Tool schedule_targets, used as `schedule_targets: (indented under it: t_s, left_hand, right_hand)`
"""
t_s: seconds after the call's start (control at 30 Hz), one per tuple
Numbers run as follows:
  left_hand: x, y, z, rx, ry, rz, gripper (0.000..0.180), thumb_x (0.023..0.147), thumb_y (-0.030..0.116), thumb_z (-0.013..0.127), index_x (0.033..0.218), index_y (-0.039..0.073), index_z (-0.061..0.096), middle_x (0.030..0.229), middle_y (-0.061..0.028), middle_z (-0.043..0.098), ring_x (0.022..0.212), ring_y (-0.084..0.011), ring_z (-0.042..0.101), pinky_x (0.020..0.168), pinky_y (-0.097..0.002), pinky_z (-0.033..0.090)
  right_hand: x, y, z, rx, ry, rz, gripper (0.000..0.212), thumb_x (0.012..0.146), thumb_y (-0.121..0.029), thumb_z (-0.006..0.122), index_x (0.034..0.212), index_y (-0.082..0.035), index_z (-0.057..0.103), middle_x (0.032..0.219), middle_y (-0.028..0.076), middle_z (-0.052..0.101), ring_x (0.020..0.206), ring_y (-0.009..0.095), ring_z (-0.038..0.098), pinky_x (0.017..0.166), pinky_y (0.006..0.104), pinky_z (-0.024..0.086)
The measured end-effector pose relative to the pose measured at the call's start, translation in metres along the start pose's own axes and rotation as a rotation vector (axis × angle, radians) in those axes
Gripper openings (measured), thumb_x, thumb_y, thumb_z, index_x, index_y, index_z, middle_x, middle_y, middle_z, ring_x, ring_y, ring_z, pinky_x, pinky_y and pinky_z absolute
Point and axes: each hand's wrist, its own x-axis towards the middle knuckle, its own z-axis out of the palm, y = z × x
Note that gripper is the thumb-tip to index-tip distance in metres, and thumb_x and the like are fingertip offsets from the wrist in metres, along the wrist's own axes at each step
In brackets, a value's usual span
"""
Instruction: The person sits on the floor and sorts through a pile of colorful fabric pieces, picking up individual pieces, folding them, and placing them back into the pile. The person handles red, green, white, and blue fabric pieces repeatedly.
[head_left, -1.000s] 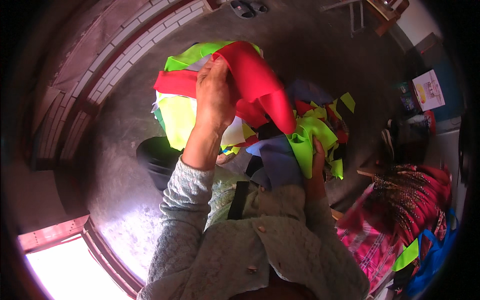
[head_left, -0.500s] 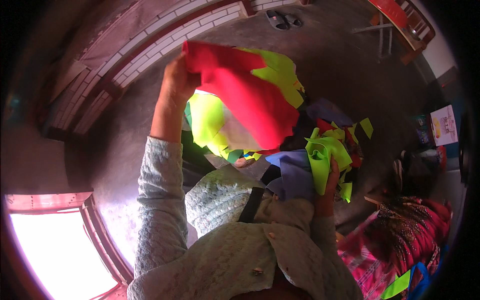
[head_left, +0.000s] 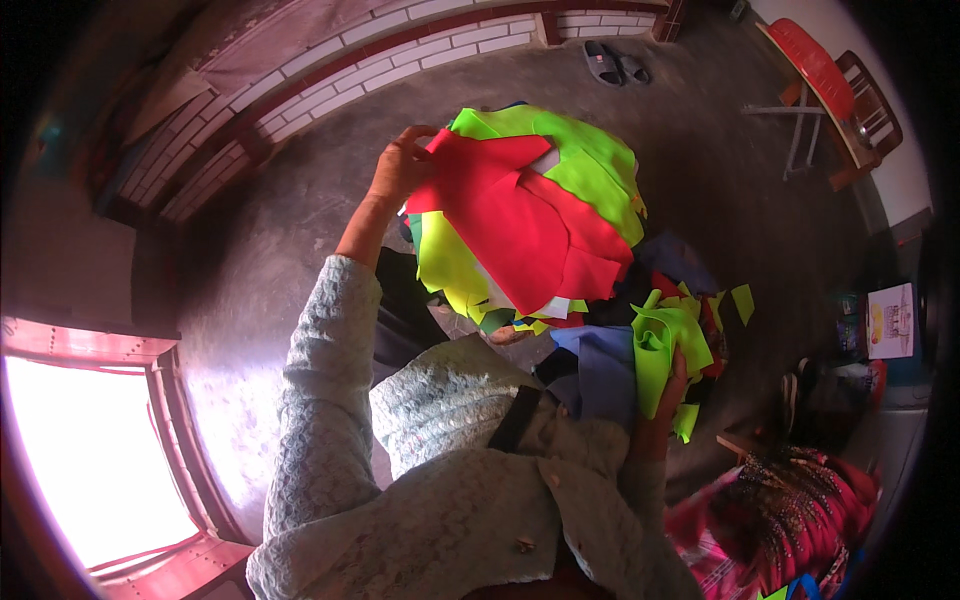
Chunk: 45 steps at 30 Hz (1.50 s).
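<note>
My left hand pinches the upper left corner of a red fabric piece, which lies spread over a heap of cut cloth. Under and around it show bright yellow-green fabric pieces and another red one. On the right, my right hand is closed around a bunched lime-green fabric piece; its fingertips are partly hidden by the cloth. Blue-grey cloth hangs beside that hand, near my lap. A small lime scrap sticks out to the right of the heap.
Dark sandals lie on the floor at the back, by a low white-brick wall. A red chair stands at the far right. Pink patterned cloth is piled at the near right. A white printed box sits along the right side.
My left hand has lowered the red fabric piece, which was held up and now lies flatter on the heap. The right hand keeps its hold on the lime-green piece. The view has shifted slightly.
</note>
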Motion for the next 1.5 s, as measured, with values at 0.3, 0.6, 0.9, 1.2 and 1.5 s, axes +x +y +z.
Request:
schedule_targets:
  t_s: [0.3, 0.6, 0.9, 1.2, 1.5]
  left_hand:
    - [0.003, 0.020, 0.015, 0.365, 0.101, 0.530, 0.029, 0.072, 0.001, 0.065, 0.100, 0.009, 0.068, 0.098, -0.0064, 0.065, 0.094, -0.0208, 0.061, 0.082, -0.0327, 0.050]
    - [0.023, 0.024, 0.010, -0.798, 0.124, -0.242, 0.023, 0.089, 0.018, 0.060, 0.096, -0.004, 0.065, 0.087, -0.0087, 0.066, 0.077, -0.0147, 0.063, 0.066, -0.0298, 0.053]
    - [0.006, -0.005, -0.011, -0.535, 0.091, -0.193, 0.039, 0.090, 0.032, 0.057, 0.113, 0.000, 0.059, 0.100, -0.0061, 0.065, 0.087, -0.0152, 0.061, 0.076, -0.0302, 0.048]
    - [-0.106, 0.005, 0.023, 0.030, 0.325, 0.300, 0.028, 0.071, -0.005, 0.068, 0.097, 0.003, 0.060, 0.091, -0.0057, 0.062, 0.087, -0.0161, 0.059, 0.079, -0.0284, 0.048]
    - [-0.148, 0.050, 0.065, 0.428, 0.203, 0.649, 0.038, 0.061, 0.008, 0.074, 0.098, 0.013, 0.067, 0.107, -0.0078, 0.059, 0.095, -0.0282, 0.058, 0.081, -0.0382, 0.048]
  right_hand:
    - [0.001, -0.001, -0.004, -0.149, 0.041, -0.013, 0.037, 0.096, -0.028, 0.042, 0.116, 0.000, 0.056, 0.110, 0.010, 0.061, 0.098, 0.019, 0.060, 0.086, 0.0294, 0.048]
    - [-0.002, -0.001, -0.003, -0.289, 0.047, -0.078, 0.036, 0.095, -0.027, 0.045, 0.116, 0.000, 0.056, 0.110, 0.010, 0.061, 0.097, 0.019, 0.060, 0.083, 0.0302, 0.049]
    - [-0.005, -0.001, 0.000, -0.176, 0.018, -0.044, 0.035, 0.096, -0.026, 0.044, 0.116, 0.000, 0.057, 0.109, 0.010, 0.062, 0.097, 0.019, 0.061, 0.084, 0.0298, 0.049]
    - [-0.005, 0.000, 0.000, 0.015, 0.001, 0.027, 0.035, 0.096, -0.025, 0.043, 0.118, -0.001, 0.055, 0.111, 0.010, 0.062, 0.099, 0.020, 0.061, 0.086, 0.0317, 0.049]
    - [0.007, 0.003, -0.019, 0.151, -0.047, 0.061, 0.035, 0.095, -0.023, 0.046, 0.120, 0.000, 0.054, 0.113, 0.012, 0.061, 0.101, 0.022, 0.060, 0.089, 0.0337, 0.049]
